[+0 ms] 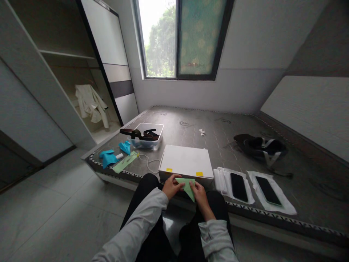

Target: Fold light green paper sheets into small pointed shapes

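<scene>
A light green sheet of paper point(188, 186), folded into a triangle, is held between my two hands above my lap. My left hand point(172, 186) pinches its left corner between thumb and fingers. On the other side, my right hand point(199, 193) grips the right edge, thumb on top. The triangle's point hangs down toward my knees. Just beyond my hands lies a white box point(187, 160) with two yellow stickers on its near edge. Fingers under the paper are partly hidden.
Left of the box are a clear plastic bin point(148, 145) with dark belts, crumpled blue paper point(109, 158), a green strip point(125, 162) and a white cable point(148, 162). Rightward lie two dark phones point(239, 187) on white wrapping and a black cap point(259, 147). All rest on a grey mattress point(215, 145).
</scene>
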### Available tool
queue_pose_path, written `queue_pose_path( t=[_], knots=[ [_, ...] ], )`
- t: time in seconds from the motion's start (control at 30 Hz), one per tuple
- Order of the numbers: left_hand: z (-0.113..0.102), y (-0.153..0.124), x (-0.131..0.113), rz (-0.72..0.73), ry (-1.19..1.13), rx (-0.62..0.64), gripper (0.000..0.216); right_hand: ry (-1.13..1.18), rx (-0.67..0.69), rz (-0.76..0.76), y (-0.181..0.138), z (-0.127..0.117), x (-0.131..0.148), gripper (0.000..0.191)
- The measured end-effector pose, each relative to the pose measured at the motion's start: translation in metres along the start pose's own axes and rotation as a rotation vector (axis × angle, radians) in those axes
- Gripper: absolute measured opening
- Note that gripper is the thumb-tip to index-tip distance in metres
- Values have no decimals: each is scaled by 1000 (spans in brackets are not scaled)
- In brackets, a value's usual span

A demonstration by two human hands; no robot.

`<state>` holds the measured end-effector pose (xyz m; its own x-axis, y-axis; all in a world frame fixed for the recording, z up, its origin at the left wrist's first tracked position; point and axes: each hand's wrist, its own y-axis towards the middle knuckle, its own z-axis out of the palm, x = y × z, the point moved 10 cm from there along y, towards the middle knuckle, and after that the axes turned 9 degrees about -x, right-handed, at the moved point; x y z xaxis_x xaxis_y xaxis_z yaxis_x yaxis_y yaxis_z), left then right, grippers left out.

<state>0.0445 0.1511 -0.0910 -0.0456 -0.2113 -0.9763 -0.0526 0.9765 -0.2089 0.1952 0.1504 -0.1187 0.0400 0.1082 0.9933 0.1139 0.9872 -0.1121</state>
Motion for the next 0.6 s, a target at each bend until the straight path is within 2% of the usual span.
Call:
queue_pose_path(
  t=[0.1, 0.17, 0.3, 0.37, 0.43, 0.5, 0.6],
  knots=[
    [16, -1, 10, -32, 18, 126, 58, -23, -31, -24, 0, -4, 1, 55],
    [18, -1, 15, -27, 69, 146, 54, -53, -60, -53, 0, -5, 3, 54],
    [7, 3, 17, -5, 158, 51, 41, -150, -251, -183, -4, -17, 19, 57],
    [0, 5, 15, 8, 196, -9, 37, -197, -312, -286, -10, -18, 32, 53],
    [-5, 6, 12, 26, 225, -54, 35, -248, -256, -391, -16, -7, 44, 39],
    [-8, 5, 7, 57, 248, -79, 32, -301, -138, -461, -21, 9, 49, 34],
    [-9, 2, -2, 111, 270, -92, 28, -343, -10, -448, -24, 25, 43, 44]
  ],
)
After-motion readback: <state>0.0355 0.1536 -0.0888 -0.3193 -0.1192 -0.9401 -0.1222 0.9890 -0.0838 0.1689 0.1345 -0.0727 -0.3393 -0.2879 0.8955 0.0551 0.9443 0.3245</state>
